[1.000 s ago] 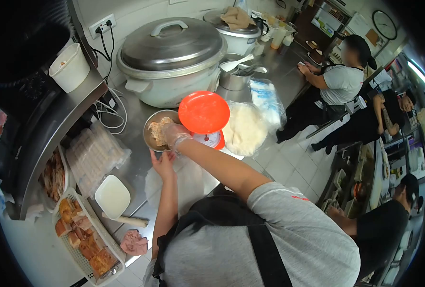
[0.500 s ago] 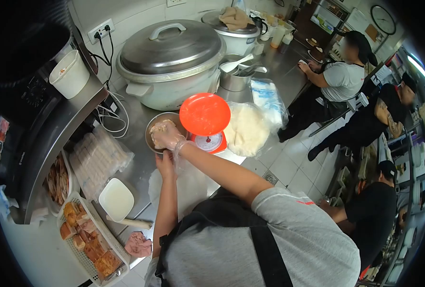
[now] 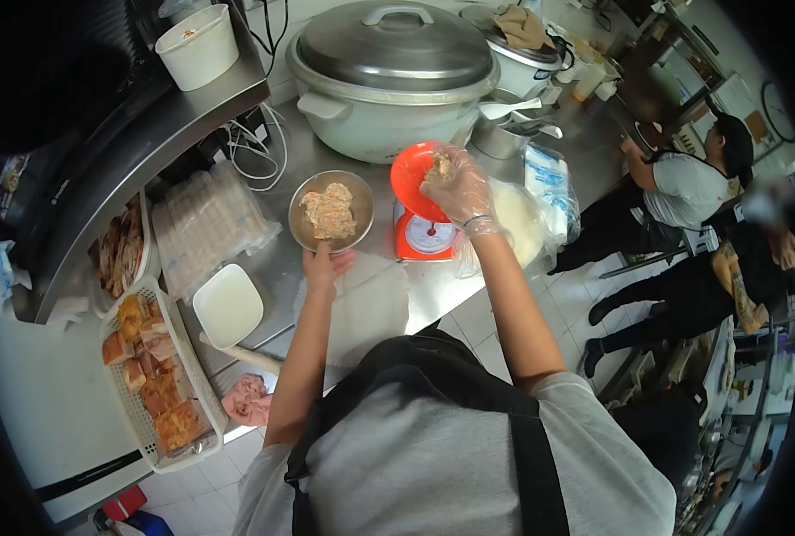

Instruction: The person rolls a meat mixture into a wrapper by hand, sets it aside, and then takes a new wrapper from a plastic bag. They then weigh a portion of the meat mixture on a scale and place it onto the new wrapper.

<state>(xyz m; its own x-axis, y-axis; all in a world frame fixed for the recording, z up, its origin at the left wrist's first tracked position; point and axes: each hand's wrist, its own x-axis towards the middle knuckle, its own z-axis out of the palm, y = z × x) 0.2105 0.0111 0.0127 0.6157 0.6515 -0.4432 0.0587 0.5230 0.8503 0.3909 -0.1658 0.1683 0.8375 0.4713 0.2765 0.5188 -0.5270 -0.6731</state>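
My bare left hand (image 3: 328, 264) grips the near rim of a round metal bowl (image 3: 300, 230); a lump of pale orange mixture (image 3: 329, 212) lies in it. My right hand (image 3: 460, 189), in a clear plastic glove, has its fingers closed on a small clump of the mixture (image 3: 441, 168) over the red scale pan (image 3: 408, 182). The pan is partly behind that hand, above the dial of the red kitchen scale (image 3: 429, 234). A bag of white dough-like food (image 3: 520, 217) lies to the right of the scale.
A large lidded cooker (image 3: 391, 89) stands behind the bowl. At left are wrapped rolls (image 3: 208, 223), a square white dish (image 3: 227, 306), a basket of browned food (image 3: 202, 404) and a pink cloth (image 3: 248, 399). Other people stand at the right, one at the counter (image 3: 692, 179).
My right hand has left the bowl and moved right to the scale pan with a clump of mixture. My left hand remains at the bowl's near side. The view has shifted.
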